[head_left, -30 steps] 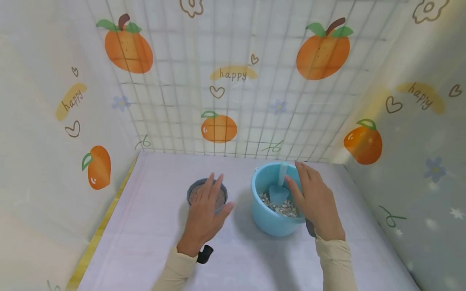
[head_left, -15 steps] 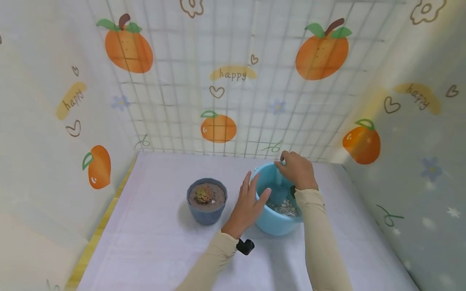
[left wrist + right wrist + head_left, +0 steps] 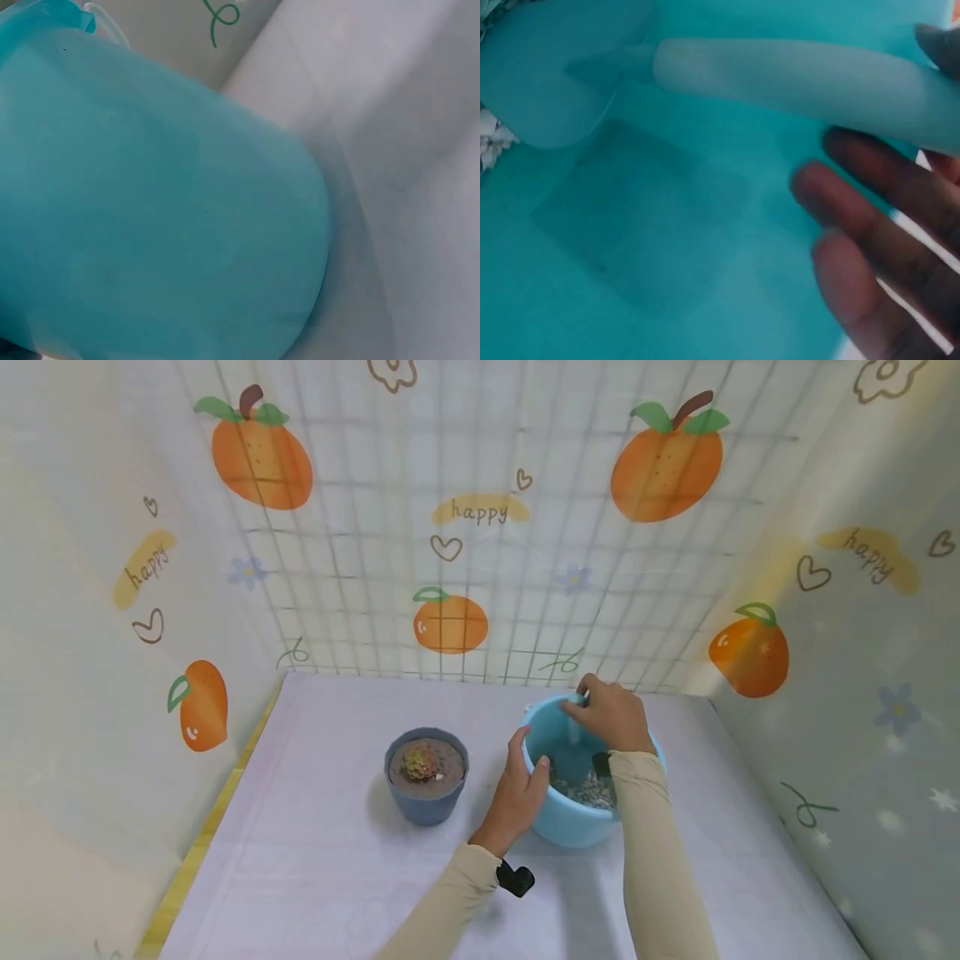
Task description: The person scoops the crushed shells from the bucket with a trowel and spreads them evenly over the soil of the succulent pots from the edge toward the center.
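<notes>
A light blue bucket [image 3: 566, 828] stands on the white-covered table, with pale gravel [image 3: 583, 789] at its bottom. My left hand [image 3: 517, 795] grips the bucket's near left rim, thumb inside the wall. The bucket's outer wall [image 3: 165, 195] fills much of the left wrist view. At the back rim, my right hand [image 3: 613, 714] holds the upper end of a small blue trowel's handle [image 3: 795, 79] between thumb and fingers. The trowel's blade [image 3: 555, 71] rests down by the gravel, as the right wrist view shows. My right forearm hides part of the bucket.
Left of the bucket stands a blue-grey plant pot [image 3: 426, 808] with brown soil and a small succulent [image 3: 421, 763]. A fabric-covered wire grid [image 3: 480, 577] closes off the back, with printed cloth on both sides.
My left hand has moved right from above the plant pot to the bucket's rim. My right hand has moved from the bucket's right side to the trowel handle and taken hold of it.
</notes>
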The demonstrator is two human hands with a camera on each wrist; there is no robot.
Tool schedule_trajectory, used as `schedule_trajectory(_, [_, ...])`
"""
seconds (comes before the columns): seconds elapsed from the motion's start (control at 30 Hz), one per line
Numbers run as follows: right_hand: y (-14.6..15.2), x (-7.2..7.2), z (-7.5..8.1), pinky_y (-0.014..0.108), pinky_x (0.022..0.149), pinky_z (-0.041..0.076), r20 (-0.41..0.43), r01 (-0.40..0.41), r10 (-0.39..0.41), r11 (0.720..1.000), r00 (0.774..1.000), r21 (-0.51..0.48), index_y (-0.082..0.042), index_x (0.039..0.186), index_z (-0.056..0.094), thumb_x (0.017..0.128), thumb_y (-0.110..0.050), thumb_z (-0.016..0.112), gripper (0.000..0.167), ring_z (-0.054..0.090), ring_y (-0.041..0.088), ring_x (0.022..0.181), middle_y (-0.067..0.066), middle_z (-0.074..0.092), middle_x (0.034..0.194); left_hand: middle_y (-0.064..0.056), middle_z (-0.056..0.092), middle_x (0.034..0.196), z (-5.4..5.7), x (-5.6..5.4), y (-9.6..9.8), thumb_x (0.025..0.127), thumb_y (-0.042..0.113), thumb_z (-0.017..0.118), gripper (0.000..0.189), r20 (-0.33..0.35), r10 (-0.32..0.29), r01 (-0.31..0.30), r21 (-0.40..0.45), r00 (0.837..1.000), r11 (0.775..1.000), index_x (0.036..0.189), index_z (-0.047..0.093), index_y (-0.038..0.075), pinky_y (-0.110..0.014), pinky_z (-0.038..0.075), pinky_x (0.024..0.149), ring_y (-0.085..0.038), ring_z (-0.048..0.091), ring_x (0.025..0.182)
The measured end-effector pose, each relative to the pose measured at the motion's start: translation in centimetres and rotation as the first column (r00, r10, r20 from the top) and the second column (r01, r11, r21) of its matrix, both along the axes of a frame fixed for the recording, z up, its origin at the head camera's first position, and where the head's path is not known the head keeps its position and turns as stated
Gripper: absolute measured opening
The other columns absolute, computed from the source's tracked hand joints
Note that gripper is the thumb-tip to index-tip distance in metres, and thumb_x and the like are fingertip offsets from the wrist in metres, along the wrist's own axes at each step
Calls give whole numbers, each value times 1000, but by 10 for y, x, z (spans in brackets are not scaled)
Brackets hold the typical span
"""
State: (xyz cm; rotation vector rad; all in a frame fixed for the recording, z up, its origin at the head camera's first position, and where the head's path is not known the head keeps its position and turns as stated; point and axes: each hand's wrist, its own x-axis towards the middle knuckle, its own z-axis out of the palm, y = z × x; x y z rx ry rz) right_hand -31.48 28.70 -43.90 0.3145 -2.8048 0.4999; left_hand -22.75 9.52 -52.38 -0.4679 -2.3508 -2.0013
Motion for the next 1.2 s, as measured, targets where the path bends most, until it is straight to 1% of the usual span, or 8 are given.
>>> schedule_trajectory(0.07, [2, 1, 0, 48, 55, 53, 16, -5, 5, 1000, 1000, -7, -2, 108, 69, 93, -40, 79, 42, 63, 27, 61, 15, 71, 82, -2, 25, 169, 0, 1, 1, 112, 45, 37, 62, 6, 0, 0, 6, 1000, 1000, 167, 14, 27, -50, 36, 115, -22, 37, 148])
schedule_trajectory(0.17, [2, 3, 2, 49, 60, 55, 42, -9, 10, 1000, 999, -3, 0, 109, 72, 93, -41, 80, 45, 65, 26, 65, 14, 72, 84, -1, 25, 169, -1, 2, 2, 112, 45, 37, 61, 16, 5, -5, 16, 1000, 1000, 166, 15, 29, -50, 36, 115, -21, 37, 148])
schedule_trajectory(0.33, [-4, 13, 15, 44, 59, 49, 122, -43, 36, 997, 992, 57, 0, 96, 74, 96, -35, 78, 35, 56, 22, 58, 6, 59, 65, 1, 24, 169, -2, 5, 1, 112, 45, 38, 61, 34, 2, -3, 14, 999, 1000, 166, 15, 30, -50, 35, 116, -16, 34, 148])
schedule_trajectory(0.43, [-4, 18, 19, 43, 60, 43, 177, -45, 31, 996, 984, 73, -4, 89, 68, 100, -34, 74, 32, 51, 22, 58, 4, 50, 63, 1, 24, 169, -4, 6, 2, 112, 45, 38, 61, 34, 4, -4, 18, 999, 1000, 166, 16, 29, -49, 35, 116, -16, 34, 148])
schedule_trajectory(0.63, [3, 14, 11, 42, 63, 42, 237, -23, 17, 999, 971, 24, -9, 82, 58, 104, -40, 67, 39, 49, 22, 62, 5, 47, 67, -1, 26, 168, -3, 6, 3, 112, 45, 38, 61, 19, 10, -10, 27, 1000, 1000, 167, 17, 27, -50, 37, 115, -20, 37, 148])
schedule_trajectory(0.83, [12, 6, 1, 43, 67, 43, 306, -36, 36, 999, 951, -4, -13, 75, 51, 103, -40, 66, 42, 49, 21, 65, 1, 40, 64, 1, 26, 168, -2, 5, 3, 112, 47, 38, 61, 19, 22, -22, 27, 1000, 999, 166, 18, 29, -50, 36, 115, -16, 35, 148])
schedule_trajectory(1.0, [12, 4, -5, 41, 64, 41, 237, -29, 34, 999, 971, -22, -13, 73, 52, 104, -47, 63, 47, 47, 21, 62, 1, 42, 63, 2, 27, 168, -3, 4, 3, 112, 46, 38, 60, 8, 23, -23, 31, 1000, 999, 166, 19, 28, -49, 35, 116, -13, 35, 147])
schedule_trajectory(1.2, [9, 3, -4, 37, 56, 34, 155, -31, 34, 999, 987, -27, -14, 68, 42, 103, -47, 63, 53, 37, 19, 54, 1, 35, 60, 3, 25, 168, -3, 4, 3, 112, 48, 37, 61, 8, 13, -14, 41, 1000, 999, 166, 18, 29, -49, 36, 116, -12, 34, 147])
